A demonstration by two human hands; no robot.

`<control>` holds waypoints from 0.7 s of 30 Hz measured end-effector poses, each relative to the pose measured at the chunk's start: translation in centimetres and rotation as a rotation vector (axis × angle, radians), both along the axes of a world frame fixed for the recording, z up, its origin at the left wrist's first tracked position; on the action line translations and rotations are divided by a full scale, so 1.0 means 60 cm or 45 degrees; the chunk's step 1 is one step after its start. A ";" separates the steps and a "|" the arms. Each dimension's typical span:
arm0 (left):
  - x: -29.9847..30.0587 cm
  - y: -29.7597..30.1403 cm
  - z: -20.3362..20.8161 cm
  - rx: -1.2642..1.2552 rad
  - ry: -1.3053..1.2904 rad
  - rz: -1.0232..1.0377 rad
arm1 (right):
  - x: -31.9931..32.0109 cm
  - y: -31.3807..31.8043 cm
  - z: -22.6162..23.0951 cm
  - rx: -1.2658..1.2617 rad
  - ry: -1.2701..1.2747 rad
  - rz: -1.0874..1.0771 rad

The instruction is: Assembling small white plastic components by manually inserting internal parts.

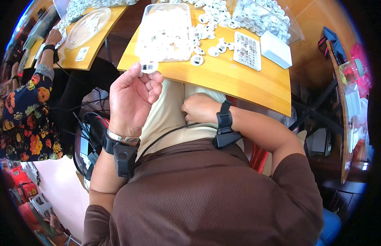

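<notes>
Held up at the table's near edge, my left hand (135,92) is palm up and closed, pinching a small round white plastic piece (149,67) with dark squarish parts on it between thumb and fingers. Just beyond it stands a clear plastic tub (189,33) with many small white pieces. My right hand (202,107) rests on my lap below the table edge, its fingers curled into a fist. Whatever it may hold is hidden. A similar round white piece (197,60) lies on the table to the right of the tub.
On the wooden table (223,84) are more loose white pieces (215,16), a white tray (259,61) of round metallic pieces, a stack of white trays (276,49) and a full clear bin (262,18). A co-worker's arm (47,61) reaches over another table at left.
</notes>
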State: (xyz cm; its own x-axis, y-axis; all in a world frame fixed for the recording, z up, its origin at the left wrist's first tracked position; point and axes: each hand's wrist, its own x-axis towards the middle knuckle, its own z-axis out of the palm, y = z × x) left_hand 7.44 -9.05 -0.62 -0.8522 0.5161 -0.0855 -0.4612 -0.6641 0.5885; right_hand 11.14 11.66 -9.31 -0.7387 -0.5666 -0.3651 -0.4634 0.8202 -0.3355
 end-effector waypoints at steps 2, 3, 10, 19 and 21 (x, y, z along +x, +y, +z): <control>0.003 -0.009 0.000 0.010 0.018 -0.003 | 0.004 -0.011 0.001 -0.024 0.153 0.062; 0.004 -0.010 0.000 0.018 0.021 -0.001 | 0.002 -0.019 0.000 0.101 0.151 0.142; 0.019 -0.027 0.008 0.005 0.006 0.076 | 0.002 -0.022 -0.052 0.122 0.499 0.333; 0.028 -0.024 0.004 -0.033 0.000 0.050 | 0.012 0.003 0.001 -0.375 0.064 0.005; 0.027 -0.019 0.004 -0.006 0.002 0.020 | 0.017 0.018 0.030 -0.581 -0.246 -0.096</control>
